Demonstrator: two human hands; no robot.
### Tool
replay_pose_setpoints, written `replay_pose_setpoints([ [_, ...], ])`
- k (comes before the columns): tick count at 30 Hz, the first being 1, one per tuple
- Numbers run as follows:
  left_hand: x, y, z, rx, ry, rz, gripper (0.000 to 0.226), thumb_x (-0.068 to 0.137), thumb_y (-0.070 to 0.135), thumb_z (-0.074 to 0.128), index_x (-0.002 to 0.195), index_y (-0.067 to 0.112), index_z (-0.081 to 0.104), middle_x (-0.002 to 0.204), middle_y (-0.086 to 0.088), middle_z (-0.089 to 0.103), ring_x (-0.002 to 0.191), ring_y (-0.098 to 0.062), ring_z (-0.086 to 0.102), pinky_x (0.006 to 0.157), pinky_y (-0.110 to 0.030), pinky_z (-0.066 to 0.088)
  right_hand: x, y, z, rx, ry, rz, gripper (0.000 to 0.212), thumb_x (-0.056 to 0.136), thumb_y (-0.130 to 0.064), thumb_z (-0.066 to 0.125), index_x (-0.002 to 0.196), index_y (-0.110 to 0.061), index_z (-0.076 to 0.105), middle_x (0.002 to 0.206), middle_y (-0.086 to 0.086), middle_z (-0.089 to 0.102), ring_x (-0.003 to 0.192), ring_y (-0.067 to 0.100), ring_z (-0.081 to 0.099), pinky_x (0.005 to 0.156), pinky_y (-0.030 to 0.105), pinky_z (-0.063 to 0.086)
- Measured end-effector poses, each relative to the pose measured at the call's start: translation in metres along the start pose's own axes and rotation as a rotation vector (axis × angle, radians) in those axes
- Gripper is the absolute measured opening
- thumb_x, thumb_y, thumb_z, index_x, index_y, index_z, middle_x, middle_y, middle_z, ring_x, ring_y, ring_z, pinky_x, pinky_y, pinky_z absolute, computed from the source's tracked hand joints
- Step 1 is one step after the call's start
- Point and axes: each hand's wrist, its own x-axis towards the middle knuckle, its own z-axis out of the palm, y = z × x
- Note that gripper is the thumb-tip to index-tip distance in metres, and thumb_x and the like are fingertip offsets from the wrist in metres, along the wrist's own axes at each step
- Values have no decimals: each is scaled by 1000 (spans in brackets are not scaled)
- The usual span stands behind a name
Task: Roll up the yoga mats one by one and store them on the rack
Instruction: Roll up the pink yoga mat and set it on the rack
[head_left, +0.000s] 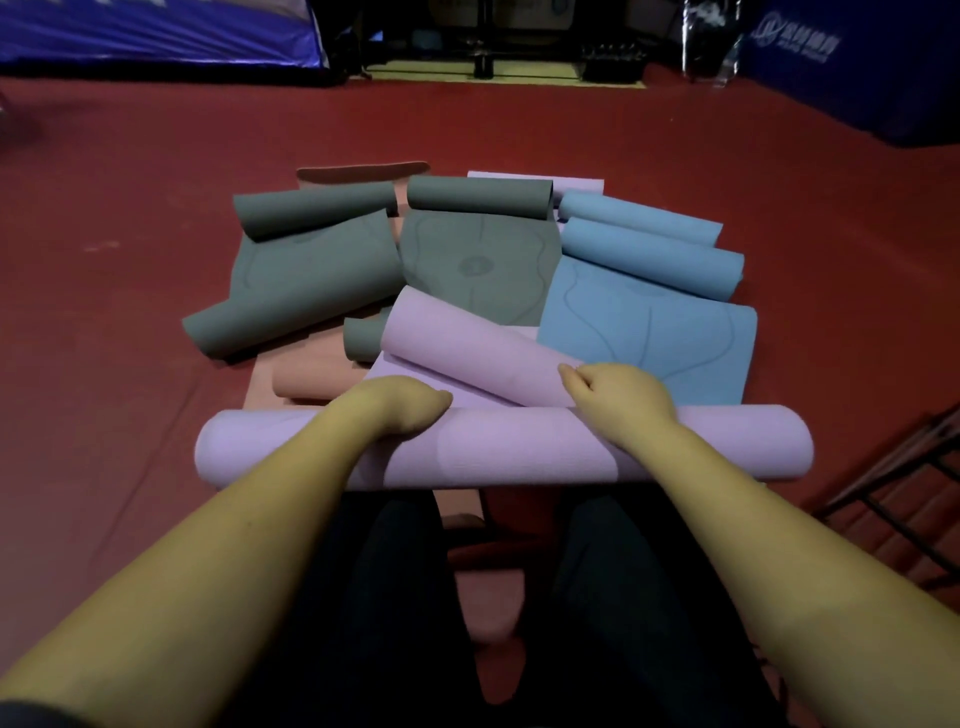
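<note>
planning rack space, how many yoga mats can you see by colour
purple mats: 2, one under the left hand and right hand, one at the far end
grey mats: 2
blue mats: 2
salmon mats: at least 1, mostly covered
total: at least 7

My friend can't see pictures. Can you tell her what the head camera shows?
Both hands, left hand and right hand, press on a purple yoga mat being rolled up on a red floor. Behind it lie grey mats, blue mats and a pink mat, partly curled.
</note>
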Motion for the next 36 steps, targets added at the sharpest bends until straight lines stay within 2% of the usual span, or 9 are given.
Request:
replay_pose_setpoints([
  [2, 6, 0, -2, -84, -28, -24, 52, 101, 49, 37, 142, 19, 49, 150, -7, 45, 132, -28, 43, 104, -35, 32, -4, 3, 4, 5, 22, -12, 48, 101, -52, 32, 79, -19, 60, 102, 12, 68, 96, 32, 61, 66, 34, 34],
  [6, 16, -5, -9, -304, -114, -134, 24, 85, 43, 60, 99, 24, 57, 120, -6, 60, 105, -25, 57, 89, -36, 46, -24, 7, 21, -44, 98, -51, 62, 92, -66, 29, 94, -18, 69, 103, 7, 68, 100, 30, 61, 78, 35, 43],
  [9, 21, -5, -14, -312, -124, -173, 51, 75, 45, 67, 118, 21, 54, 114, -4, 59, 101, -25, 59, 84, -37, 49, -33, 1, 26, -131, 125, -26, 79, 81, -70, 12, 95, -21, 71, 97, 3, 71, 96, 30, 63, 80, 35, 42],
  [13, 22, 2, -11, -358, -107, -142, 48, 84, 36, 70, 125, 21, 48, 121, -5, 54, 107, -27, 57, 82, -35, 44, -22, -1, 23, -139, 82, 27, 81, 79, -67, 9, 97, -20, 73, 101, 4, 71, 98, 29, 63, 83, 35, 42],
  [17, 21, 4, -7, -107, 90, 27, 43, 102, 40, 43, 135, 15, 55, 139, -13, 54, 122, -32, 50, 96, -36, 38, -9, 1, 24, -94, 35, 38, 58, 95, -60, 31, 100, -20, 73, 108, 7, 70, 102, 31, 62, 84, 34, 44],
  [21, 12, 0, 3, 48, 430, 76, 49, 104, 39, 31, 94, 10, 69, 107, -17, 68, 90, -33, 56, 74, -35, 40, -4, -2, 21, -62, -27, 59, 55, 97, -59, 32, 104, -21, 71, 115, 7, 69, 107, 30, 61, 84, 33, 44],
  [24, 2, -1, 17, 67, 605, 74, 53, 103, 43, 32, 91, 9, 71, 99, -15, 68, 90, -36, 61, 69, -37, 41, -2, -3, 19, -47, -66, 71, 56, 98, -58, 30, 109, -21, 71, 119, 10, 67, 111, 31, 60, 86, 33, 44],
  [30, -21, -7, 56, 201, 598, 94, 72, 90, 63, 15, 85, 14, 66, 91, -8, 67, 89, -32, 61, 85, -44, 39, 14, -1, 13, -50, -232, 96, 66, 96, -62, 25, 125, -19, 66, 132, 15, 60, 118, 32, 56, 94, 36, 44],
  [36, -15, -10, 32, 202, 593, 103, 59, 100, 54, 30, 90, 16, 73, 103, -7, 68, 99, -30, 60, 86, -41, 36, 18, -14, 0, -16, -314, 112, 69, 97, -60, 28, 137, -10, 55, 143, 19, 51, 126, 34, 51, 101, 37, 40],
])
